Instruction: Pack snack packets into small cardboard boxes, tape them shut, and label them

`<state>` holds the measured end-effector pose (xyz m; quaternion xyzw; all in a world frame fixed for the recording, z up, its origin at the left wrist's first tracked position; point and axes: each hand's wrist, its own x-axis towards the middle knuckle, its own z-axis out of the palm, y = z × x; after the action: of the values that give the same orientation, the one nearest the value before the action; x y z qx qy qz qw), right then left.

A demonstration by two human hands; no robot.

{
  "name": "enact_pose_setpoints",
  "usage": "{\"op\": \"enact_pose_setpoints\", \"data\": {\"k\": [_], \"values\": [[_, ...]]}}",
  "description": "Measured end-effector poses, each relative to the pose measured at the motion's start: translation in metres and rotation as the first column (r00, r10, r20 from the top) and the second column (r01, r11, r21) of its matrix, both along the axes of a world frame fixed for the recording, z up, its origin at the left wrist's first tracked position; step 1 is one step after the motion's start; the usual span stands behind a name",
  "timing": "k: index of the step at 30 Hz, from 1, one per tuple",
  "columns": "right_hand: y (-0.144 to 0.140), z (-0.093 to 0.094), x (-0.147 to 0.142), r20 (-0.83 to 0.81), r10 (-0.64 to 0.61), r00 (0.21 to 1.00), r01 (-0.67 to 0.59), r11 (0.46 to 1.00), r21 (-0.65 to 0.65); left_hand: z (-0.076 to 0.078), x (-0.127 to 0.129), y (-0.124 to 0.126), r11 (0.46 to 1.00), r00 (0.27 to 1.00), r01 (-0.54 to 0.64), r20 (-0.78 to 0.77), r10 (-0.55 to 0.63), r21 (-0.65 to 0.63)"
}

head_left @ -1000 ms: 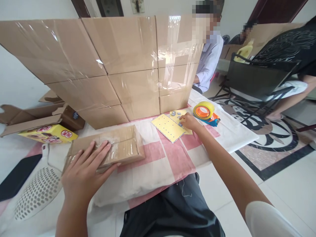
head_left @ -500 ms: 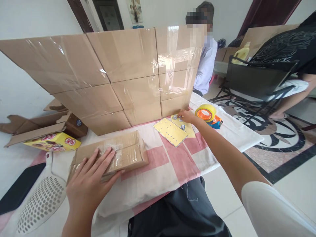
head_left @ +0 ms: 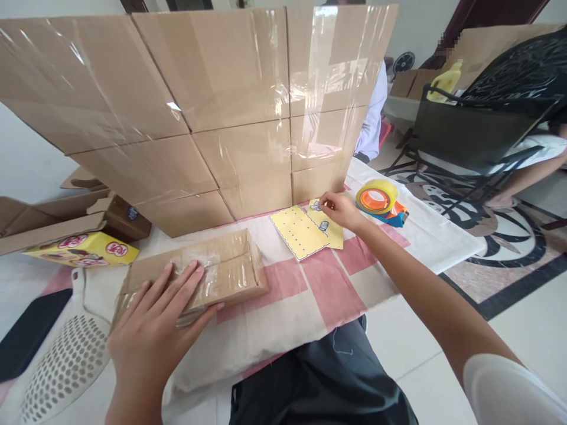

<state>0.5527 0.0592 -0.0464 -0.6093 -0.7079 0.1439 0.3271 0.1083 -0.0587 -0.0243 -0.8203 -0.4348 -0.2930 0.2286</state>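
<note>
1. Our left hand [head_left: 153, 330] lay flat, fingers spread, on the taped cardboard box [head_left: 208, 271] near the bench's front edge.
2. Our right hand [head_left: 341, 211] pinched a small sticker [head_left: 316, 206] on the yellow sheet [head_left: 330, 227] beside the tape roll [head_left: 376, 198].

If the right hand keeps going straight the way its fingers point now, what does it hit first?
The right hand points up-left across the yellow sticker sheet. Going on, it would likely first meet the foot of the taped cardboard wall, though depth is unclear.
</note>
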Motion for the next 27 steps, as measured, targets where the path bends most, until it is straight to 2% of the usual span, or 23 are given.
{"op": "enact_pose_setpoints", "data": {"k": [2,3,5,7,8,9,11,13,16,18,21,24,27], "values": [[-0.016,0.001,-0.035,-0.287,0.072,0.955,-0.056,0.996,0.062,-0.001,-0.001,0.001,1.0,1.0,-0.004,-0.003,0.004,-0.006],[-0.024,0.0,-0.057,-0.449,0.135,0.883,-0.108,0.991,0.083,-0.001,-0.001,0.002,1.0,1.0,-0.006,-0.002,0.006,-0.005],[-0.038,-0.007,-0.103,-0.696,0.229,0.68,-0.282,0.958,0.039,-0.001,-0.002,0.003,1.0,1.0,-0.008,0.0,0.008,-0.003],[-0.046,-0.018,-0.148,-0.823,0.236,0.517,-0.47,0.882,-0.042,-0.001,-0.004,0.007,1.0,1.0,-0.009,0.0,0.009,-0.017],[-0.047,-0.025,-0.167,-0.845,0.228,0.484,-0.517,0.854,-0.065,-0.001,-0.005,0.009,1.0,1.0,-0.014,0.002,0.014,-0.028],[-0.046,-0.032,-0.182,-0.853,0.209,0.479,-0.523,0.848,-0.086,-0.001,-0.006,0.011,0.999,1.0,-0.023,0.006,0.023,-0.039],[-0.04,-0.043,-0.197,-0.822,0.182,0.54,-0.5,0.854,-0.139,-0.002,-0.009,0.014,0.998,0.999,-0.045,0.016,0.046,-0.054],[-0.034,-0.049,-0.196,-0.772,0.176,0.611,-0.487,0.852,-0.191,-0.001,-0.012,0.015,0.997,0.998,-0.053,0.02,0.055,-0.064],[-0.034,-0.047,-0.183,-0.717,0.274,0.641,-0.571,0.794,-0.207,0.001,-0.019,0.012,0.995,1.0,0.003,0.011,-0.002,-0.098],[-0.041,-0.042,-0.179,-0.666,0.388,0.637,-0.629,0.761,-0.158,0.004,-0.026,0.009,0.99,0.997,0.078,0.023,-0.075,-0.121],[-0.053,-0.033,-0.186,-0.608,0.508,0.61,-0.657,0.753,-0.03,0.008,-0.04,0.006,0.973,0.981,0.189,0.079,-0.18,-0.131],[-0.066,-0.024,-0.195,-0.577,0.541,0.612,-0.628,0.776,0.062,0.01,-0.053,0.002,0.943,0.953,0.285,0.159,-0.259,-0.172],[-0.083,-0.012,-0.197,-0.568,0.529,0.631,-0.596,0.799,0.082,0.011,-0.061,-0.003,0.916,0.927,0.348,0.221,-0.303,-0.202]]}}
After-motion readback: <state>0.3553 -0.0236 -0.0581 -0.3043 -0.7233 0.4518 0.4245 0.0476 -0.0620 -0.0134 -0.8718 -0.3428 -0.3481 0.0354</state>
